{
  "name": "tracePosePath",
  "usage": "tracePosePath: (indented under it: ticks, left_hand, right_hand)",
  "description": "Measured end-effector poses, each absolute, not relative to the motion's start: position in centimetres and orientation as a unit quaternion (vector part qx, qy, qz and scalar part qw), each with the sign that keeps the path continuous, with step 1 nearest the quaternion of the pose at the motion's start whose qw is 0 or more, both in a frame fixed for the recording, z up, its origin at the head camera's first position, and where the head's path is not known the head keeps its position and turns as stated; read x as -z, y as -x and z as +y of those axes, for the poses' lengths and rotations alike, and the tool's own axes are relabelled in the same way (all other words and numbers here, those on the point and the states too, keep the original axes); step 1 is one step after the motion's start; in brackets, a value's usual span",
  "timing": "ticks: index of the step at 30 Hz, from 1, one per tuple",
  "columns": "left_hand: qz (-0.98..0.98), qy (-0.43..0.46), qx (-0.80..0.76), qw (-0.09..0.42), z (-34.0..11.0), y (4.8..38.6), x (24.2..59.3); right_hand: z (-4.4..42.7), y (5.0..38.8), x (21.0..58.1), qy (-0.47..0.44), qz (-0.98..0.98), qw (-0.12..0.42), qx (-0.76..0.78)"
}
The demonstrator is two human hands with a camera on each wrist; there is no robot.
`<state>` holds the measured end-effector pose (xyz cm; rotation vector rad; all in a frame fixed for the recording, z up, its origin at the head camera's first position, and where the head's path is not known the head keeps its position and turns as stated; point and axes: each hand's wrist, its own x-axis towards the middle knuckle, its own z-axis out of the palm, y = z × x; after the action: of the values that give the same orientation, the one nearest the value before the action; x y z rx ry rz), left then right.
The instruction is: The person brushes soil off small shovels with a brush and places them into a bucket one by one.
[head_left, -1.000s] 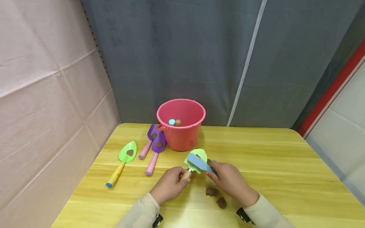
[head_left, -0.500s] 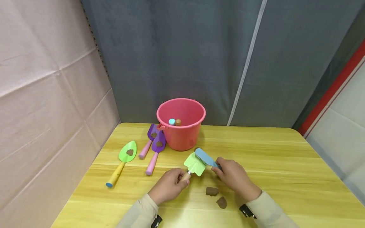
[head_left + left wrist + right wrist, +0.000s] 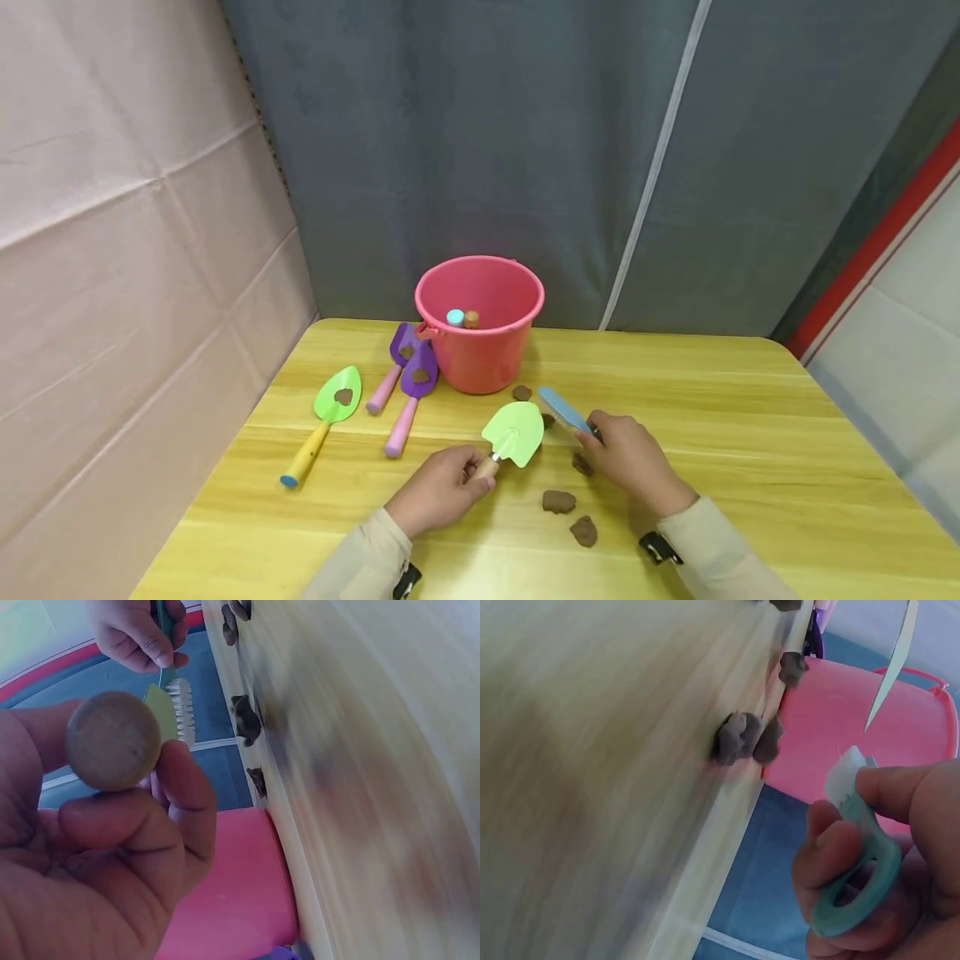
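Light-green trowel with pale wooden handle (image 3: 516,432): handle pinched between thumb and curled fingers of the left hand (image 3: 437,493); blade extends beyond the grip, raised above the yellow wood-grain table (image 3: 720,433). Blue brush with pale bristles (image 3: 564,408): looped handle gripped in the right hand (image 3: 633,465); head projects past the fingertips, just beside the blade, apart from it. Brown clay-like lumps (image 3: 558,501): on the table, around and below the brush hand. Pink plastic bucket (image 3: 480,367): upright, behind the trowel.
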<state>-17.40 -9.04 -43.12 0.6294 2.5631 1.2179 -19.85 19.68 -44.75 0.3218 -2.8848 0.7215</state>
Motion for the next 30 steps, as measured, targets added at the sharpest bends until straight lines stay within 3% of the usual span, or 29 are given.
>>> tracePosePath:
  ticks: [7,14,30]
  left_hand:
    - [0.878,-0.214,-0.413,0.11,-8.8,17.6,43.1]
    - [0.88,-0.217,-0.411,0.096,-8.4,17.9,42.7]
    - [0.881,-0.207,-0.417,0.088,-8.7,17.9,42.2]
  right_hand:
    - [18.5,19.1,43.5,-0.163,-0.949,0.104,-0.25]
    - [15.6,17.5,42.4,-0.249,-0.941,0.09,-0.213]
    - [18.3,20.0,42.7,-0.156,-0.956,0.113,-0.222]
